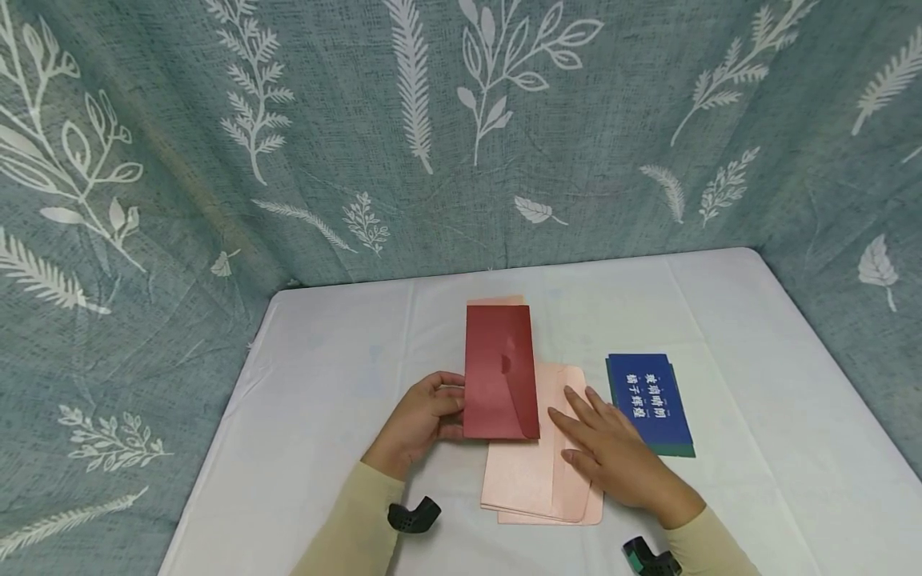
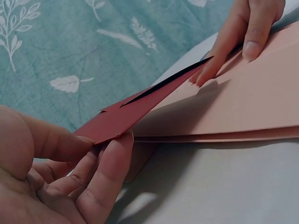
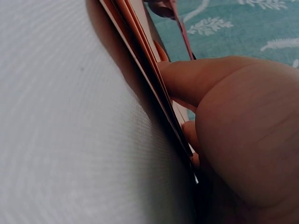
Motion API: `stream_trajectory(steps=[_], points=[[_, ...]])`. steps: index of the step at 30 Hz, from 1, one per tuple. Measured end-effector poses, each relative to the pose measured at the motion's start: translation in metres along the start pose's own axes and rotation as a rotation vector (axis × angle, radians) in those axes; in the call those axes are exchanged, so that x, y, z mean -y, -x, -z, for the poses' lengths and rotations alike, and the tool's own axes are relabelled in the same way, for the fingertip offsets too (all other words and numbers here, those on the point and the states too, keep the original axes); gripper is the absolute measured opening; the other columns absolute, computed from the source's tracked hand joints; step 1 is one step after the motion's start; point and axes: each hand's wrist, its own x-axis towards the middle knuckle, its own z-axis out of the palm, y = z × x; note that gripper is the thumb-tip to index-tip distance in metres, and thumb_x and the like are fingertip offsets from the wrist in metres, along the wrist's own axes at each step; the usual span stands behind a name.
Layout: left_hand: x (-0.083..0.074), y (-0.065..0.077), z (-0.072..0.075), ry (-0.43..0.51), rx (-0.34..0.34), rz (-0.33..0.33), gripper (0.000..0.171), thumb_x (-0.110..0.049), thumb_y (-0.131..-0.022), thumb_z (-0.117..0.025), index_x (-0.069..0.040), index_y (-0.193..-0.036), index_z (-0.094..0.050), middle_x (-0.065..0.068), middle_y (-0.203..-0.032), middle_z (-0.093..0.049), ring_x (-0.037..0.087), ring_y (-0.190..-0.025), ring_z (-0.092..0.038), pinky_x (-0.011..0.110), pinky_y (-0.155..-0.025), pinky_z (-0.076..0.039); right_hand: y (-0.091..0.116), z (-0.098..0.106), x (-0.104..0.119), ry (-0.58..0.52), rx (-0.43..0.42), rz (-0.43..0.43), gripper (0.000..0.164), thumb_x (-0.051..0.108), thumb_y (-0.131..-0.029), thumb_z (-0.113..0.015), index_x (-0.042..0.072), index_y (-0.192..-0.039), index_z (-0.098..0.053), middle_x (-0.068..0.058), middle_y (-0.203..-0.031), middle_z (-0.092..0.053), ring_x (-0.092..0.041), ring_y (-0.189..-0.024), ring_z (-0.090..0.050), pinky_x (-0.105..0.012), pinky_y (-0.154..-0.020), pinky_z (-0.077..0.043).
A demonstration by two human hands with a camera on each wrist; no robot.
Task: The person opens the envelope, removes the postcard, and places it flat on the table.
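Note:
A dark red envelope (image 1: pixel 497 368) with a flap is pinched at its left edge by my left hand (image 1: pixel 426 416), thumb on top and fingers beneath. In the left wrist view the red envelope (image 2: pixel 135 109) is tilted above a pile of pale pink envelopes (image 2: pixel 252 102). My right hand (image 1: pixel 612 448) rests with spread fingers on the pink envelopes (image 1: pixel 526 480), near their right edge. The right wrist view shows that pile's layered edges (image 3: pixel 140 51) beside the right thumb. Another pink piece (image 1: pixel 497 301) peeks out behind the red envelope's top.
Right of the pile lies a blue card or booklet (image 1: pixel 651 400) with white characters, over a green one (image 1: pixel 677 450). A white cloth (image 1: pixel 324 384) covers the table. Leaf-patterned teal fabric (image 1: pixel 446 216) hangs behind it and along both sides.

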Motion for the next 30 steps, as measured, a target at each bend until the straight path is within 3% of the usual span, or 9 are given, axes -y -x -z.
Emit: stream_trajectory(steps=[17,30], points=[[0.015,0.015,-0.014,-0.001,0.104,0.023,0.037,0.008,-0.100,-0.061,0.010,-0.136,-0.051,0.015,-0.108,-0.072,0.022,-0.086,-0.073,0.036,-0.066,-0.064,-0.001,-0.002,-0.001,-0.024,-0.007,0.009,0.059,0.028,-0.109,-0.067,0.016,-0.165,-0.051,-0.014,-0.177,-0.027,-0.045,-0.163,-0.012,-0.068,-0.124,-0.010],[0.018,0.028,-0.019,-0.010,0.132,0.058,0.037,0.008,-0.100,-0.063,0.010,-0.135,-0.052,0.014,-0.108,-0.072,0.022,-0.086,-0.073,0.035,-0.064,-0.063,-0.001,-0.004,-0.004,-0.011,-0.001,0.005,0.063,0.027,-0.109,-0.066,0.008,-0.166,-0.047,-0.014,-0.177,-0.025,-0.044,-0.163,-0.010,-0.065,-0.125,-0.009]])
